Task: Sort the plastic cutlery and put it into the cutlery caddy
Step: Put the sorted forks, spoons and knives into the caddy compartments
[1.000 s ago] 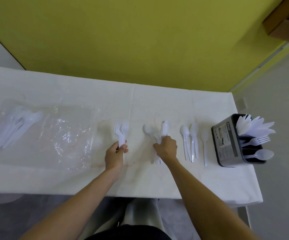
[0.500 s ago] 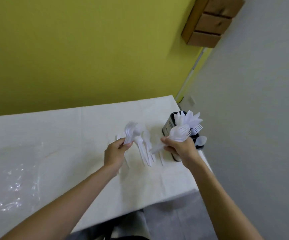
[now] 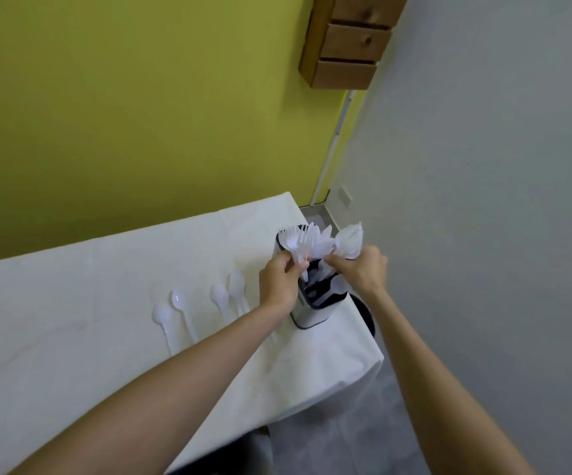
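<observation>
The cutlery caddy (image 3: 312, 315), dark inside with a pale wall, stands at the table's right end. My left hand (image 3: 279, 281) is shut on a bunch of white plastic forks (image 3: 296, 243) held upright over the caddy's left side. My right hand (image 3: 363, 269) is shut on a bunch of white plastic spoons (image 3: 348, 243) over the caddy's right side. White knives (image 3: 322, 241) stick up from the caddy between the two bunches. Several loose white spoons (image 3: 219, 296) lie on the table left of my left hand.
The white-covered table (image 3: 106, 303) ends just right of the caddy, with grey floor beyond. A yellow wall rises behind the table. A wooden drawer unit (image 3: 349, 42) hangs on the wall at the upper right. A dark round object (image 3: 367, 317) sits below the table's right edge.
Both hands lifted cutlery off the table and carried it right to the caddy; the view swung right with them. The bunches are now down at the caddy's top.
</observation>
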The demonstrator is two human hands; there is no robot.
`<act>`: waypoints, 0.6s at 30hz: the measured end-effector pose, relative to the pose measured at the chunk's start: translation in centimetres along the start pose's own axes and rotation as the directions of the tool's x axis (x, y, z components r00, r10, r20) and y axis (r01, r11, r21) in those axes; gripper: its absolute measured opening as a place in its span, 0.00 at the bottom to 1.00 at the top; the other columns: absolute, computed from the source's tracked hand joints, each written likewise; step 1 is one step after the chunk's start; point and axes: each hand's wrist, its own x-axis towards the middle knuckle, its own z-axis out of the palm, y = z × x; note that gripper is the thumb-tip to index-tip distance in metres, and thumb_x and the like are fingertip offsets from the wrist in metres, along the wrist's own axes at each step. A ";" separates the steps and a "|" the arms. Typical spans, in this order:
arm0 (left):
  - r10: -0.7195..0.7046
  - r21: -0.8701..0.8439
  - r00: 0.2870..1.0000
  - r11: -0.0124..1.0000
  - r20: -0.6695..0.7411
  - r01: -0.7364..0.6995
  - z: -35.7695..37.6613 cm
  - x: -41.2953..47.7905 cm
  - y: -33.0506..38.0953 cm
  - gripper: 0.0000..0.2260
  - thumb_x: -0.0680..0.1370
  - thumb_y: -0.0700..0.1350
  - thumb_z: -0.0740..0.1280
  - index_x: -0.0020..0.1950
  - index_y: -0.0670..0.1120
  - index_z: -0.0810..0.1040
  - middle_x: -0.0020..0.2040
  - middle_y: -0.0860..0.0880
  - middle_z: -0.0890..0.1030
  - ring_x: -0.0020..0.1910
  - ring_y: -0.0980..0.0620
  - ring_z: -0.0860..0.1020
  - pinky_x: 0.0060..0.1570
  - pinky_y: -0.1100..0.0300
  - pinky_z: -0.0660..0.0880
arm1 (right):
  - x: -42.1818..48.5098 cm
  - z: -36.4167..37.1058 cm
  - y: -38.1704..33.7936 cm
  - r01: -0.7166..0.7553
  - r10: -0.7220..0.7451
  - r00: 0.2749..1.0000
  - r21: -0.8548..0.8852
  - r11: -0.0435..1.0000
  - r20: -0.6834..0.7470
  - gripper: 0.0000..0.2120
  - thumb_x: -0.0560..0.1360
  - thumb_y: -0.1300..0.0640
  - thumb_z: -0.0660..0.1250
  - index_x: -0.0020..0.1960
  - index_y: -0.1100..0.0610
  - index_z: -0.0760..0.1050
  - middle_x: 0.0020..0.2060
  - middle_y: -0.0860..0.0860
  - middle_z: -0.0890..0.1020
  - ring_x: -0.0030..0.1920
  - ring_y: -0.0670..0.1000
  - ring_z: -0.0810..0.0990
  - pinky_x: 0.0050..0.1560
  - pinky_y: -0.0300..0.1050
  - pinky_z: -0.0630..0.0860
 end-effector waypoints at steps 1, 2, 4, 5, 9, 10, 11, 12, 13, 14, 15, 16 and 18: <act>0.034 0.103 0.999 0.994 -0.034 -0.030 0.4 0.1 -0.1 0.07 0.77 0.47 0.68 0.49 0.45 0.81 0.46 0.47 0.84 0.44 0.50 0.79 0.41 0.62 0.72 | 0.1 0.0 -0.1 0.045 -0.042 0.998 -0.054 0.998 0.049 0.15 0.68 0.53 0.76 0.34 0.65 0.77 0.28 0.53 0.77 0.31 0.49 0.72 0.30 0.40 0.69; 0.068 0.174 0.996 0.983 -0.049 -0.059 0.8 0.3 -0.1 0.07 0.78 0.46 0.67 0.48 0.42 0.81 0.44 0.46 0.84 0.42 0.50 0.78 0.37 0.64 0.70 | 0.2 -0.1 0.1 0.099 -0.089 0.992 -0.108 0.989 0.091 0.14 0.68 0.54 0.75 0.32 0.62 0.76 0.27 0.52 0.76 0.31 0.48 0.71 0.27 0.36 0.67; 0.124 0.289 0.991 0.951 -0.043 -0.107 1.3 0.3 0.0 0.08 0.78 0.44 0.67 0.46 0.39 0.79 0.42 0.45 0.83 0.40 0.48 0.78 0.34 0.66 0.68 | 0.5 -0.1 0.4 0.171 -0.147 0.978 -0.164 0.971 0.150 0.12 0.69 0.54 0.75 0.33 0.59 0.76 0.28 0.51 0.77 0.31 0.48 0.72 0.25 0.32 0.67; 0.148 0.334 0.989 0.933 -0.028 -0.131 1.5 0.3 0.0 0.08 0.78 0.44 0.67 0.44 0.39 0.77 0.41 0.44 0.82 0.40 0.47 0.78 0.35 0.64 0.69 | 0.5 -0.2 0.6 0.179 -0.152 0.975 -0.163 0.970 0.164 0.11 0.69 0.54 0.75 0.34 0.59 0.77 0.29 0.52 0.79 0.31 0.48 0.73 0.26 0.31 0.68; 0.193 0.403 0.981 0.897 0.013 -0.182 1.7 0.5 -0.6 0.08 0.75 0.40 0.69 0.39 0.40 0.72 0.40 0.43 0.81 0.40 0.45 0.77 0.39 0.54 0.72 | 0.5 -0.4 1.1 0.212 -0.170 0.962 -0.194 0.958 0.215 0.11 0.67 0.53 0.75 0.40 0.60 0.77 0.34 0.54 0.82 0.35 0.52 0.76 0.29 0.38 0.69; 0.211 0.413 0.977 0.888 0.031 -0.205 1.7 0.5 -0.7 0.08 0.75 0.40 0.70 0.40 0.40 0.72 0.40 0.43 0.80 0.40 0.45 0.77 0.39 0.53 0.73 | 0.5 -0.4 1.2 0.216 -0.170 0.960 -0.206 0.954 0.222 0.12 0.67 0.53 0.74 0.43 0.61 0.77 0.36 0.54 0.81 0.38 0.53 0.77 0.31 0.40 0.70; 0.231 0.410 0.972 0.882 0.050 -0.231 1.6 0.5 -1.0 0.07 0.75 0.39 0.70 0.41 0.40 0.73 0.41 0.43 0.80 0.41 0.46 0.78 0.40 0.54 0.75 | 0.4 -0.6 1.3 0.210 -0.162 0.960 -0.206 0.956 0.228 0.14 0.67 0.52 0.73 0.46 0.60 0.76 0.38 0.54 0.81 0.40 0.54 0.77 0.32 0.39 0.70; 0.253 0.390 0.965 0.883 0.070 -0.260 1.4 0.4 -1.3 0.04 0.75 0.37 0.70 0.44 0.40 0.75 0.43 0.44 0.81 0.43 0.47 0.79 0.42 0.56 0.76 | 0.2 -0.7 1.5 0.210 -0.163 0.957 -0.186 0.960 0.239 0.16 0.67 0.50 0.73 0.49 0.58 0.75 0.41 0.52 0.81 0.43 0.53 0.78 0.34 0.37 0.70; 0.281 0.357 0.955 0.887 0.090 -0.295 1.2 0.4 -1.6 0.04 0.75 0.35 0.69 0.48 0.41 0.77 0.46 0.45 0.81 0.46 0.49 0.80 0.45 0.60 0.77 | -0.1 -0.8 1.6 0.204 -0.162 0.955 -0.156 0.966 0.250 0.19 0.65 0.47 0.71 0.51 0.56 0.74 0.45 0.51 0.80 0.46 0.52 0.78 0.37 0.37 0.71; 0.303 0.323 0.947 0.890 0.107 -0.321 1.0 0.2 -1.9 0.09 0.75 0.33 0.68 0.54 0.42 0.79 0.50 0.47 0.81 0.49 0.51 0.80 0.48 0.64 0.78 | -0.5 -1.0 1.7 0.210 -0.174 0.953 -0.128 0.969 0.250 0.23 0.63 0.43 0.69 0.53 0.55 0.74 0.48 0.50 0.79 0.49 0.52 0.77 0.41 0.40 0.73; 0.320 0.287 0.940 0.895 0.117 -0.341 0.8 -0.1 -2.2 0.15 0.75 0.31 0.67 0.59 0.43 0.78 0.53 0.48 0.80 0.52 0.53 0.79 0.51 0.66 0.77 | -0.8 -1.0 1.8 0.232 -0.198 0.952 -0.126 0.965 0.234 0.26 0.62 0.41 0.65 0.55 0.54 0.73 0.50 0.49 0.78 0.51 0.52 0.77 0.47 0.44 0.75; 0.328 0.258 0.937 0.901 0.118 -0.348 0.4 -0.4 -2.6 0.19 0.75 0.30 0.67 0.64 0.43 0.77 0.55 0.49 0.79 0.54 0.54 0.79 0.55 0.66 0.76 | -1.1 -0.9 1.9 0.271 -0.241 0.949 -0.136 0.953 0.202 0.26 0.62 0.41 0.63 0.56 0.53 0.72 0.52 0.48 0.77 0.53 0.51 0.76 0.52 0.50 0.75; 0.376 0.238 0.922 0.891 0.093 -0.387 -0.6 -1.0 -3.4 0.21 0.75 0.30 0.66 0.67 0.43 0.76 0.56 0.50 0.78 0.54 0.56 0.78 0.57 0.65 0.75 | -1.9 -0.4 2.1 0.372 -0.362 0.927 -0.137 0.918 0.094 0.23 0.66 0.47 0.63 0.58 0.53 0.72 0.52 0.45 0.74 0.55 0.51 0.74 0.58 0.55 0.73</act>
